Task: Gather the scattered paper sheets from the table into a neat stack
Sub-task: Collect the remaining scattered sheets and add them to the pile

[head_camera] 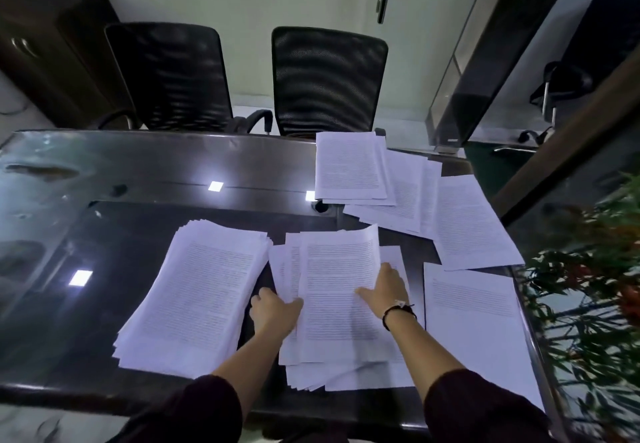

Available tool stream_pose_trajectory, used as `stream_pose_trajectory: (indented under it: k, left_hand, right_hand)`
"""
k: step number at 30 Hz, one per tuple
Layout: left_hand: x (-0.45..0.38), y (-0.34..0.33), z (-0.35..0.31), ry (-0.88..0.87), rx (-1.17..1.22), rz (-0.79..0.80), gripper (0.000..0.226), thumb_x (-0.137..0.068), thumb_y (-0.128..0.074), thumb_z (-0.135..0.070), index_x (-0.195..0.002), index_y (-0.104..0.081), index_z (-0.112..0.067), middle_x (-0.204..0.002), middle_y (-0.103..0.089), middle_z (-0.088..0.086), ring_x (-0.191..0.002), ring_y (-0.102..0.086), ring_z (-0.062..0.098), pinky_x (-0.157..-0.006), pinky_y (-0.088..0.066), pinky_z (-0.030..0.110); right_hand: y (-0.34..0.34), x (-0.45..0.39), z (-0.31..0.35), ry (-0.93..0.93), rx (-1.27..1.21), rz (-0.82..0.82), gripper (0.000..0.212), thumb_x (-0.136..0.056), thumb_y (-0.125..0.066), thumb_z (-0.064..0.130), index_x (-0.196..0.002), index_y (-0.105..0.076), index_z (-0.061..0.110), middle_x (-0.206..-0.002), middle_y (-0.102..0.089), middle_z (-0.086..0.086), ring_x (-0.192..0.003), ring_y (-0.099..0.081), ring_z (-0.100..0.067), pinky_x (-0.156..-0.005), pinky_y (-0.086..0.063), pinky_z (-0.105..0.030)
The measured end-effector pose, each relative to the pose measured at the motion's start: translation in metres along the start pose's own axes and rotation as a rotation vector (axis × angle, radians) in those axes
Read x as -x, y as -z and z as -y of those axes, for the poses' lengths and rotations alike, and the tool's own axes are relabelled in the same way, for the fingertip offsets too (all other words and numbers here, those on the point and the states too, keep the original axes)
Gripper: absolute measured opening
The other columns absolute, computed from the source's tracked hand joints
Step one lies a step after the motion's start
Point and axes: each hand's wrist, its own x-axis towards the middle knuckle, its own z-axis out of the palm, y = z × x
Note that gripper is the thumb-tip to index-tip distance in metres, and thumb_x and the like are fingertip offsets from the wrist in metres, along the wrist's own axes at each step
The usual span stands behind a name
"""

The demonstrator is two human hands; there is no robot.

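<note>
The glossy dark table (138, 172) carries every sheet, and it looks slick enough for paper to slide freely. Largest is the thick stack (197, 297), left of the loose pile (332, 290); it is likely heavy and best taken by both long edges. The loose pile is fanned and uneven, its top sheet curling at the far corner, so it is light and floppy; squaring it from the sides seems wise. Beyond and right of that pile lie the overlapping sheets (398, 183), with a single sheet (474, 321) just right of it. The left hand (273, 314) grips the pile's left edge; the right hand (384, 290) presses flat on top, fingers spread.
</note>
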Motion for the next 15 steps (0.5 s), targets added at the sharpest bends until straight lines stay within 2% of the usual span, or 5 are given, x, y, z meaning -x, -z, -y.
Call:
stream_pose_trajectory:
  k: [3,7,10,11,15]
  left_hand:
    - [-0.006,-0.005,-0.008,0.041,0.099,0.05,0.082,-0.085,-0.08,-0.045,-0.143,-0.041,-0.003,-0.142,-0.046,0.014,-0.124,-0.056,0.035,-0.095,-0.053,0.043]
    - [-0.013,-0.006,-0.013,0.133,0.378,0.173,0.059,-0.086,-0.085,-0.028,-0.124,-0.049,-0.001,-0.119,-0.066,0.013,-0.104,-0.068,0.034,-0.086,-0.06,0.046]
    - [-0.012,0.0,-0.012,0.075,0.504,0.264,0.027,-0.086,-0.08,-0.003,-0.111,-0.07,-0.003,-0.112,-0.076,0.018,-0.096,-0.074,0.036,-0.089,-0.062,0.051]
    - [-0.009,0.005,-0.014,0.032,0.559,0.297,0.026,-0.083,-0.078,0.002,-0.108,-0.073,-0.004,-0.112,-0.077,0.02,-0.096,-0.075,0.037,-0.09,-0.062,0.053]
    - [0.003,0.04,-0.039,-0.156,0.806,0.436,0.04,-0.081,-0.076,0.009,-0.119,-0.07,-0.002,-0.119,-0.075,0.023,-0.104,-0.074,0.041,-0.092,-0.059,0.059]
  right_hand:
    - [-0.012,0.004,0.01,-0.011,0.075,0.035,0.083,-0.074,-0.086,0.043,-0.135,-0.044,0.004,-0.129,-0.05,-0.015,-0.115,-0.056,-0.033,-0.087,-0.051,-0.035]
    - [-0.024,0.002,0.015,-0.018,0.008,0.099,0.064,-0.079,-0.083,0.027,-0.129,-0.046,0.008,-0.122,-0.061,-0.013,-0.106,-0.063,-0.032,-0.085,-0.057,-0.039]
    - [-0.014,0.002,0.016,0.006,-0.169,0.167,0.048,-0.084,-0.076,0.016,-0.124,-0.05,0.012,-0.116,-0.064,-0.009,-0.099,-0.062,-0.028,-0.07,-0.053,-0.033]
    - [-0.006,0.004,0.018,0.061,-0.218,0.175,0.045,-0.084,-0.076,0.016,-0.123,-0.052,0.014,-0.114,-0.064,-0.005,-0.099,-0.062,-0.026,-0.069,-0.051,-0.03]
    - [0.045,0.012,0.007,0.205,-0.753,0.203,0.042,-0.08,-0.086,0.021,-0.117,-0.064,0.016,-0.112,-0.075,-0.003,-0.105,-0.07,-0.024,-0.086,-0.058,-0.037]
